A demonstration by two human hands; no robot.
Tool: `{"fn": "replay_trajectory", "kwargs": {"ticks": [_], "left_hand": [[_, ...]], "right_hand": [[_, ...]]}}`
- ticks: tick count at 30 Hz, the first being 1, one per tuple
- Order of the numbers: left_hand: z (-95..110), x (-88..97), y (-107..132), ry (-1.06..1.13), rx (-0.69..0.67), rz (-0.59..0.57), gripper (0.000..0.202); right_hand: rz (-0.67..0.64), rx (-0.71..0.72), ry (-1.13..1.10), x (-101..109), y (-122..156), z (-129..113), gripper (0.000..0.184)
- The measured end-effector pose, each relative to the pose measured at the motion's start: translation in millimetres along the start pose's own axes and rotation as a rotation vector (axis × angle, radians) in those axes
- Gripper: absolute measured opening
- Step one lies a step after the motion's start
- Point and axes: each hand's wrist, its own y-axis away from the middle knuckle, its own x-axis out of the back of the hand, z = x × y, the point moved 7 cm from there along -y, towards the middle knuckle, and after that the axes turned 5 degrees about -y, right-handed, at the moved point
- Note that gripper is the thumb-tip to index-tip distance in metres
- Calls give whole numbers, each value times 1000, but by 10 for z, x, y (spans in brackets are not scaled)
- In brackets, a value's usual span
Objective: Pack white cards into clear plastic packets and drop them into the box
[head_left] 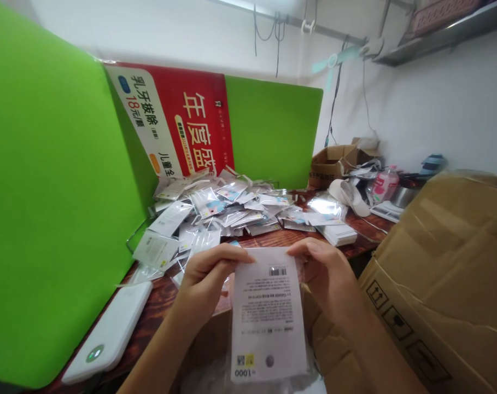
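Between my two hands hangs a white printed card in a clear plastic sleeve, its text upside down to me, with a barcode near the top and "1,000" at the bottom. My left hand pinches its upper left corner between thumb and fingers. At the upper right corner, my right hand grips the card the same way. Behind the hands a loose heap of similar sleeved cards covers the wooden table. To the right of the heap lies a neat stack of white cards.
Green boards and a red printed poster stand behind the heap. A white power bank lies at left. Large cardboard boxes crowd the right side. Farther back are a pink bottle, a white cap and an open carton.
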Motion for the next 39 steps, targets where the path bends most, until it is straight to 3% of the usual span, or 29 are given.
{"fn": "replay_trajectory", "kwargs": {"ticks": [6,11,14,22,30,34,39], "left_hand": [[-70,41,-25,2,-10,-10,19],[-177,81,-57,-15,-3,-7,17],[-219,53,-74,-22,44,-24,17],[-242,-155,-28,123,259,-228,41],[-215,-349,58,210,234,-453,50],[-229,-405,85,155,198,-515,51],[-267,-356,78,-11,133,-587,55]], "right_hand": [[41,-79,53,-9,15,66,11],[8,-59,134,24,9,108,29],[46,-47,152,58,1,91,28],[100,-56,-67,39,12,30,28],[172,60,-126,132,23,-31,28],[164,102,28,140,11,-29,27],[102,216,434,130,-24,-32,38]]}}
